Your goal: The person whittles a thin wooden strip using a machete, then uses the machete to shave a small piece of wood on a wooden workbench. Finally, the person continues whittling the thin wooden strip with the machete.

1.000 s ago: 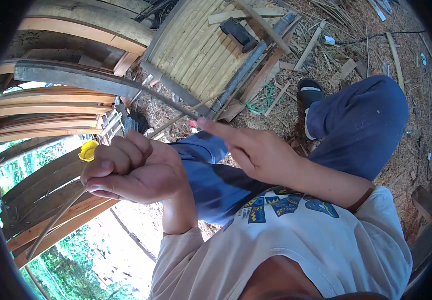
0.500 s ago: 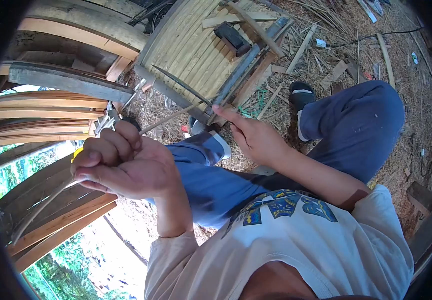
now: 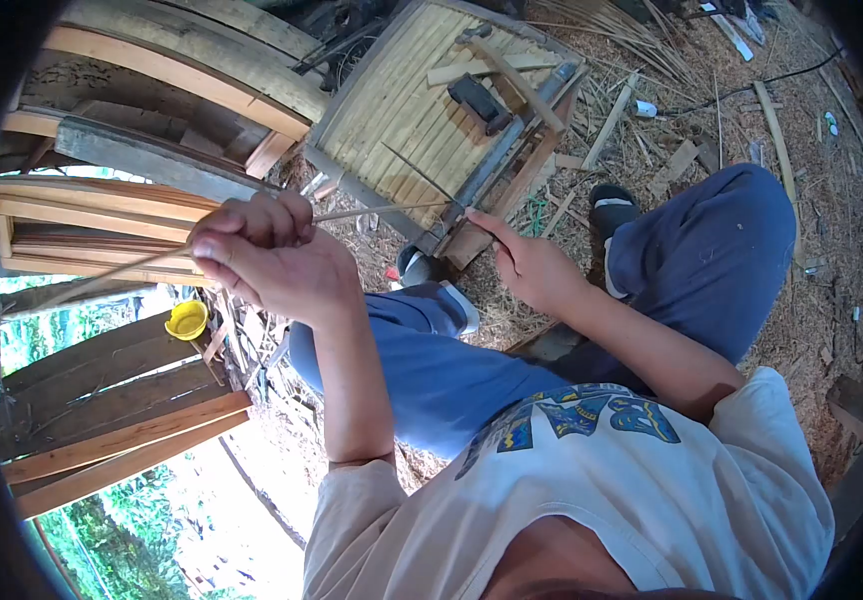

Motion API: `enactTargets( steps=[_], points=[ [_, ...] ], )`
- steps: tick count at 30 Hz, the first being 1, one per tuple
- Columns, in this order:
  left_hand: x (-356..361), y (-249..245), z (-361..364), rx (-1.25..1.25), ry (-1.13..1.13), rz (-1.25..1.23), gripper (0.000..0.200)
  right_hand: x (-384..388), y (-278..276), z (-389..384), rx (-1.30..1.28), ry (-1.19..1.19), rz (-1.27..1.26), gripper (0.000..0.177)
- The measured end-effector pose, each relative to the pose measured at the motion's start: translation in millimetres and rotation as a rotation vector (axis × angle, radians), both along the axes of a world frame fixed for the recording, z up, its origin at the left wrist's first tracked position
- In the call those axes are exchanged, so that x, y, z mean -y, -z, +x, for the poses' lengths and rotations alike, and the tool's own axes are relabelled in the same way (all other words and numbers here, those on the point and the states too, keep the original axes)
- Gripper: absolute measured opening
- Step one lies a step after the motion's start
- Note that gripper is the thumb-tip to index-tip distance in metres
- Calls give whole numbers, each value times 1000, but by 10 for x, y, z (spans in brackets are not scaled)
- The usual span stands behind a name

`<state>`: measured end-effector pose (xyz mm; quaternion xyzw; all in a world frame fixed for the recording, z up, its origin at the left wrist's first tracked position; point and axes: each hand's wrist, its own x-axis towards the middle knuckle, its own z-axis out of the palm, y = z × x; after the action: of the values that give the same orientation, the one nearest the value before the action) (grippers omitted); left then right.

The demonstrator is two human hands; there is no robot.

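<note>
My left hand (image 3: 287,265) is raised on the left, palm up, its fingers and thumb closed around a thin pale strip (image 3: 137,265) of wood or bamboo. One end of the strip runs out far to the left; the other reaches across to my right hand (image 3: 542,270). That hand is closed at the middle of the view, index finger stretched forward. From it a thin dark knife blade (image 3: 417,170) points up and left, crossing the strip near the fingertip. The knife's handle is hidden in my hand.
A slatted wooden panel (image 3: 392,110) lies ahead, bearing a dark block (image 3: 479,103) and a hammer-like wooden tool (image 3: 512,75). Wooden frames (image 3: 102,225) stand at the left, near a yellow bowl-shaped thing (image 3: 187,320). Shavings and offcuts (image 3: 674,165) litter the ground.
My left hand has moved slightly up and right, the strip now lying straighter. My right hand has shifted right and a little down with the knife. The view has shifted, revealing more of the yellow thing.
</note>
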<state>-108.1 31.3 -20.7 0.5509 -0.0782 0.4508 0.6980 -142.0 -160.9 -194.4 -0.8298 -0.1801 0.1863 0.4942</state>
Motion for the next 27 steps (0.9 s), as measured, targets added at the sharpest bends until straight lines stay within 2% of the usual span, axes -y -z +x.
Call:
enactTargets(
  steps=[5,6,8,10,13,15,16,19,20,23,24,27],
  points=[
    [-60,-24,213,-49,79,87,35,-54,170,-27,55,25,106,60],
    [-13,-60,286,-82,15,98,34,-69,171,-33,68,34,130,60],
    [-47,-99,442,-113,123,24,35,-13,-19,-17,-168,52,283,65],
    [-152,-109,538,-162,280,-56,33,10,-155,-23,-581,158,372,57],
    [-190,-99,708,-132,327,-21,30,-35,86,-60,-952,277,425,38],
    [-211,-94,774,-142,345,-2,29,27,180,-158,-1046,254,368,34],
    [-229,-80,801,-141,341,-1,31,65,203,-193,-1089,248,341,34],
    [-310,-11,882,-157,259,-41,32,102,211,-224,-991,134,345,35],
    [-348,21,915,-119,278,-57,32,137,173,-250,-958,85,418,29],
    [-471,59,990,-145,290,-102,29,138,60,-465,-1171,187,766,22],
    [-495,64,996,-140,315,-118,28,152,101,-528,-1165,105,789,16],
    [-554,89,1004,-138,392,-166,26,172,206,-549,-1236,189,719,15]
  ],
)
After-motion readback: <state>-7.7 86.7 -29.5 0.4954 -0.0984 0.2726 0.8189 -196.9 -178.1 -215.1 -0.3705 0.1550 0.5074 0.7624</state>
